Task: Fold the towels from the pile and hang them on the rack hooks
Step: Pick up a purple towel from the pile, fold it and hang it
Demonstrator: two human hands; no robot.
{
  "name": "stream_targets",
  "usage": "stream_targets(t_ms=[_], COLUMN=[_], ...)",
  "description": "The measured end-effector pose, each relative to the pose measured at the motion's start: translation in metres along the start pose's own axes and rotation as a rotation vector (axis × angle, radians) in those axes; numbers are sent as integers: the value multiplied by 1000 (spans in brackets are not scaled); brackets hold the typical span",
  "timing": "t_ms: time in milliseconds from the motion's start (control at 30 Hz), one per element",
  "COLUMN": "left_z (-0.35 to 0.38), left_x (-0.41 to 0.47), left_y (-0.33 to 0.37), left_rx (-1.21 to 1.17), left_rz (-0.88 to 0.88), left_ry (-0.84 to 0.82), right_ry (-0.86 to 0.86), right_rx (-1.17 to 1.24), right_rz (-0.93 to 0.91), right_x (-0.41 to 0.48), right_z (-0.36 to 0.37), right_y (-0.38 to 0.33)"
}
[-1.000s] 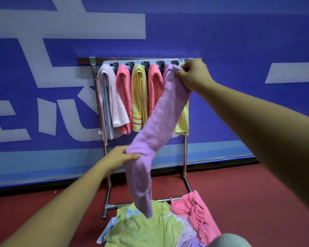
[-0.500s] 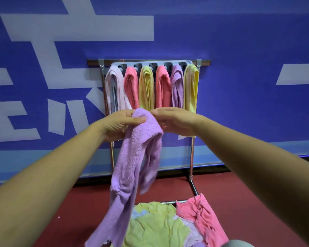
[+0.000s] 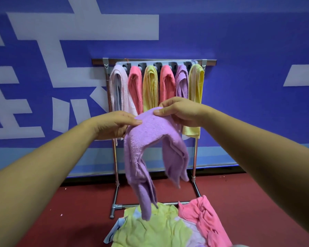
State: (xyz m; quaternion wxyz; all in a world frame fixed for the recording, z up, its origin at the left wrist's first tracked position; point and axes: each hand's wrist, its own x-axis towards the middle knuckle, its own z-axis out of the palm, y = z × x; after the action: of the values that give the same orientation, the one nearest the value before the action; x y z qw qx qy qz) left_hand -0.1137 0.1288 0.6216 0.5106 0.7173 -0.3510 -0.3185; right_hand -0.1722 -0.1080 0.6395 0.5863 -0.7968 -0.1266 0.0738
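Since the previous frame the hands have spread slightly, opening the lilac towel (image 3: 150,132) into an arch at frame centre. Left hand (image 3: 114,124) and right hand (image 3: 180,111) each pinch its top fold. Six towels hang on the rack (image 3: 150,61); the pile (image 3: 159,227) at bottom centre is still unfolded.

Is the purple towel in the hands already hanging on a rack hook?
No, the left hand and right hand hold the purple towel in front of the rack, its ends dangling above the pile.

Only large white cut-off characters (image 3: 82,27) on the blue wall (image 3: 239,32), none legible
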Motion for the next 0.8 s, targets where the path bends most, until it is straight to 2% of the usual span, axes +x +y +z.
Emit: stream_targets(t_ms=[133,233,300,367,433,500,533,600,733,800], left_z=[-9,-18,-23,-28,-32,-37,-37,-32,-40,-42], left_x=[11,22,23,22,17,16,18,20,22,20], left_y=[12,15,13,4,-5,-11,-13,-14,-17,-19], left_rx=[-91,-116,-12,120,-4,-185,-146,92,-56,7], left_rz=[116,89,-21,-140,-125,-15,-11,-101,-57,-87], left_ry=[130,162,129,-9,-71,-11,60,125,100,67], right_ry=[36,62,144,228,252,249,258,259,268,285], right_rx=[-54,-13,44,-62,-221,-156,-125,-194,-189,-182], right_rz=[9,-16,-62,-76,-56,-37,-32,-11,10,5], right_x=[5,8,10,14,18,20,20,21,22,20], right_z=[-13,-20,-27,-34,-37,-39,-40,-39,-36,-38], right_y=[0,-8,-14,-14,-9,-2,1,8,21,23])
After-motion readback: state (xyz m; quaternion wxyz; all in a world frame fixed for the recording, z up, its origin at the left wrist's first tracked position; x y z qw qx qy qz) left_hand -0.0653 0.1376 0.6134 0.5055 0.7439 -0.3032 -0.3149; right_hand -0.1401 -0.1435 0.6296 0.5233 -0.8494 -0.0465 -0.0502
